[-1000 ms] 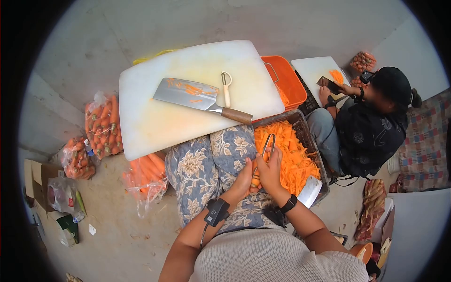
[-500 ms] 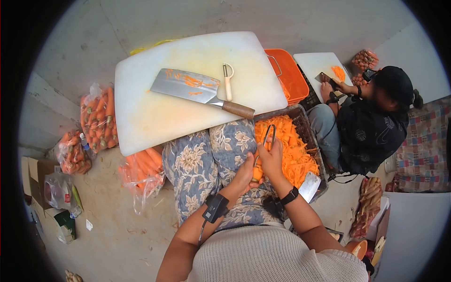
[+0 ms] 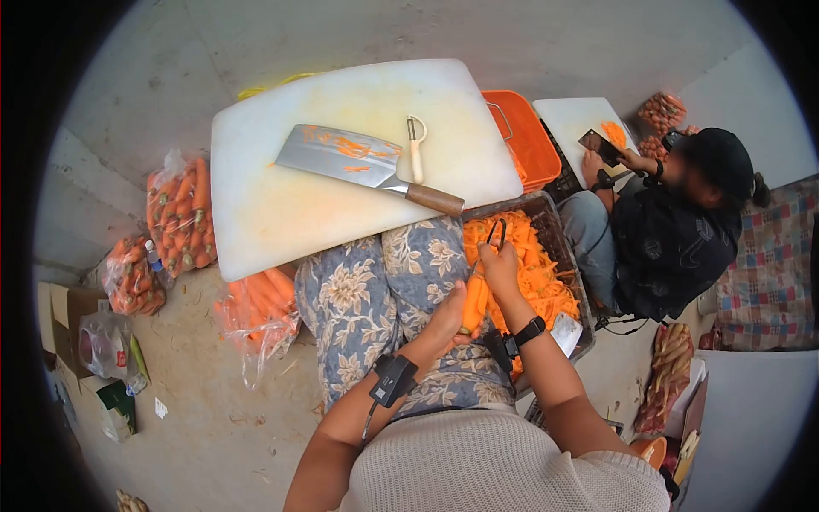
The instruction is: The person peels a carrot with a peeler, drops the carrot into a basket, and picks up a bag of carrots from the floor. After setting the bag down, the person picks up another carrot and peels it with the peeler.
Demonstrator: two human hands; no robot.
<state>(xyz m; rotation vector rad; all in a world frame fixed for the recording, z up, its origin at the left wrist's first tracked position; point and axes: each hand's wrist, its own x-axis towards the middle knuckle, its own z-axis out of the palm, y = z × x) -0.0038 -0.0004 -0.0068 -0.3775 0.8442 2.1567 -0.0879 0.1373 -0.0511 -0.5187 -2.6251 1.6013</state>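
Note:
My left hand (image 3: 447, 317) is closed around an orange carrot (image 3: 474, 309), held over my lap at the edge of the crate. In my right hand (image 3: 502, 270) is a peeler (image 3: 496, 229); its metal loop shows above the fingers, and the rest is hidden by the hand. The right hand is at the carrot's far end. Beneath and beyond it, orange carrot peelings (image 3: 542, 286) fill a dark crate (image 3: 584, 300). A cleaver (image 3: 341, 158) with carrot bits on its blade lies on the white cutting board (image 3: 264, 205), beside a second, pale-handled peeler (image 3: 415, 154).
Bags of carrots (image 3: 181, 213) stand at left, and another carrot bag (image 3: 260, 303) lies by my leg. An orange bin (image 3: 537, 154) is behind the crate. At right, a seated person (image 3: 674, 239) holds a cleaver (image 3: 600, 147) over a smaller board (image 3: 563, 111).
My right hand has shifted slightly up and right, and more of the carrot now shows between my hands. The other person's cleaver has turned so its blade faces more toward me.

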